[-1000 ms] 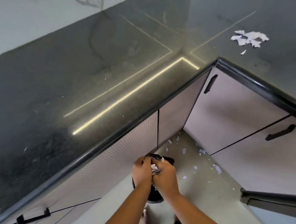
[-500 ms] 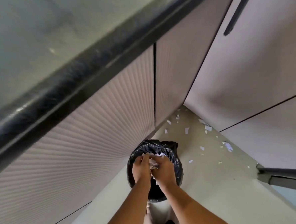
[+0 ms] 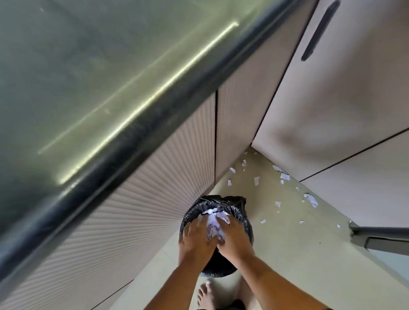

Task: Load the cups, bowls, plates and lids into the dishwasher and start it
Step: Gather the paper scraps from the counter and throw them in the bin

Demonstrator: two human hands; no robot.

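Holding a paper wad (image 3: 214, 227) between them, the left hand (image 3: 195, 242) and right hand (image 3: 236, 239) hover over the mouth of a black-lined bin (image 3: 242, 216), at the six o'clock side of its rim. The fingers (image 3: 224, 219) of both hands are curled about the wad, closing on it from nine and three o'clock with the heels of the palms touching. The left ones are blurred, so I cannot tell how tightly they close.

The likely slip is spillage. The wad looks like loose torn pieces, so if the fingers part before it is below the rim, bits could drift past the bin to the floor (image 3: 288, 257), where scraps (image 3: 283, 176) already lie at one to two o'clock of the bin. Pushing down hard could also drag the thin liner off the rim.

No cups, bowls, plates or lids are in view, neither on the dark tabletop (image 3: 74, 79) at ten o'clock nor near the fingers. A grey edge (image 3: 390, 235) at three o'clock of the hands may belong to the dishwasher, but that cannot be told. Loading, as I judge it, is not yet in hand.
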